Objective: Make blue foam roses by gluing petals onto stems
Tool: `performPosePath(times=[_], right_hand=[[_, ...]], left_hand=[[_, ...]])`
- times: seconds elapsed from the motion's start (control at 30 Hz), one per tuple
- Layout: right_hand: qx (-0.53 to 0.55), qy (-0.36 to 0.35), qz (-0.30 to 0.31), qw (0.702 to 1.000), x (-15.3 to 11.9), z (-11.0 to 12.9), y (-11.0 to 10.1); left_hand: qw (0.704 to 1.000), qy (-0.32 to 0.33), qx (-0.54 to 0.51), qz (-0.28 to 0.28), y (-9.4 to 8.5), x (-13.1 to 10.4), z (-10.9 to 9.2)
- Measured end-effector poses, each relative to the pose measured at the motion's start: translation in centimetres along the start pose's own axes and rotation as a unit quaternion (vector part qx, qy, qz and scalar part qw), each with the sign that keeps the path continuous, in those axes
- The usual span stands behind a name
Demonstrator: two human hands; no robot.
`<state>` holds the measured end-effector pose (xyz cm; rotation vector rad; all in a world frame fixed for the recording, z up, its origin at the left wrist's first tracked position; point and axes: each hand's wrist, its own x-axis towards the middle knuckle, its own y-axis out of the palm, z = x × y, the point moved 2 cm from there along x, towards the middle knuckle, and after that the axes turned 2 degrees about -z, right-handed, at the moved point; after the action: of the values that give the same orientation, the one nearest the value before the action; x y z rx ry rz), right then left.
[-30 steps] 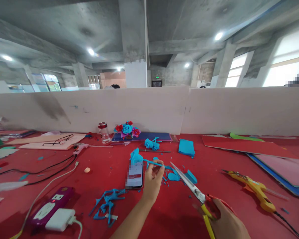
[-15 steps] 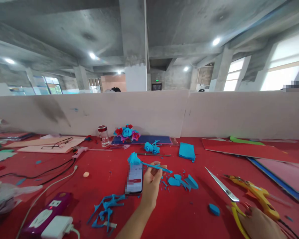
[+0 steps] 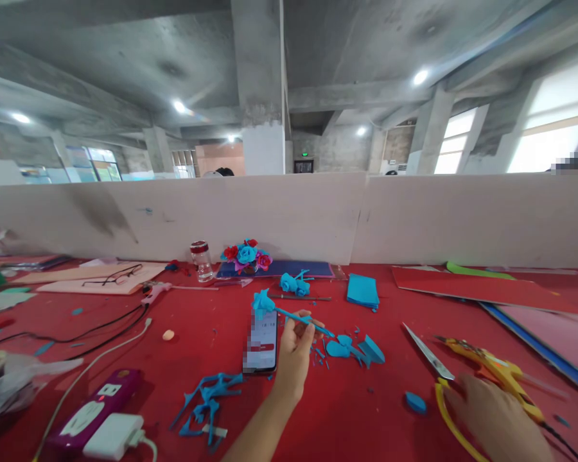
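Observation:
A blue paper flower [image 3: 262, 300] on a thin blue stem is pinched in my left hand [image 3: 296, 346], its bloom over the top of a phone [image 3: 261, 343]. At the lower right, my right hand [image 3: 498, 414] lies over the scissors [image 3: 428, 353] with yellow handles; its fingers are blurred and partly hidden. Just beyond that hand is a yellow glue gun [image 3: 496, 369]. Blue paper pieces [image 3: 349, 348] lie right of my left hand, and a small blue piece [image 3: 415, 402] is left of the scissors.
Behind stand a flower arrangement [image 3: 246, 255], a glass jar [image 3: 201, 262] and a stack of blue squares [image 3: 362, 290]. Blue scraps [image 3: 209, 404], a purple power strip [image 3: 96, 410] and cables are at left. Coloured sheets [image 3: 486, 289] lie at right, before a white partition [image 3: 270, 205].
The flower has tilted more steeply, its stem end lower. My right hand has shifted slightly up over the scissors' handles, and the scissors have moved a little to the right.

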<state>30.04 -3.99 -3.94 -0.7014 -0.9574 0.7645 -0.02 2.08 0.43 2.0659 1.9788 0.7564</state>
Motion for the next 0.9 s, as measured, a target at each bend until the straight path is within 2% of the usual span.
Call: performPosePath(times=[0.07,0.13,0.23,0.33,0.47,0.57,0.63,0.7,0.8,0.9], right_hand=[[0.037,-0.022,0.044,0.998,0.3,3.7,-0.2],[0.153,-0.051,0.105,0.981,0.5,8.2,-0.2],[0.333,-0.081,0.186,0.921,0.6,14.5,0.6],[0.456,-0.080,0.262,0.847,0.4,17.8,2.4],[0.533,-0.023,0.327,0.780,-0.1,18.2,4.6],[0.584,0.023,0.372,0.722,-0.7,17.8,4.9],[0.608,0.045,0.381,0.695,-1.0,17.7,4.7],[0.617,0.059,0.382,0.685,-1.2,17.7,4.5],[0.612,0.050,0.392,0.686,-1.2,17.8,4.4],[0.583,0.020,0.392,0.712,-1.2,17.9,4.6]], left_hand=[[1.000,0.005,-0.001,0.009,0.0,0.0,0.2],[1.000,0.007,-0.003,0.023,0.0,0.1,0.3],[0.999,0.011,0.015,0.041,0.1,0.2,0.3],[0.998,0.007,0.045,0.039,0.0,0.3,0.3],[0.997,-0.007,0.076,0.029,-0.1,0.4,0.1],[0.995,-0.022,0.085,0.054,0.0,0.3,0.0],[0.993,-0.033,0.083,0.074,0.0,0.2,0.0],[0.992,-0.042,0.084,0.078,0.0,0.2,0.0],[0.991,-0.047,0.104,0.068,-0.2,0.3,0.1],[0.988,-0.040,0.137,0.062,-0.4,0.4,0.3]])
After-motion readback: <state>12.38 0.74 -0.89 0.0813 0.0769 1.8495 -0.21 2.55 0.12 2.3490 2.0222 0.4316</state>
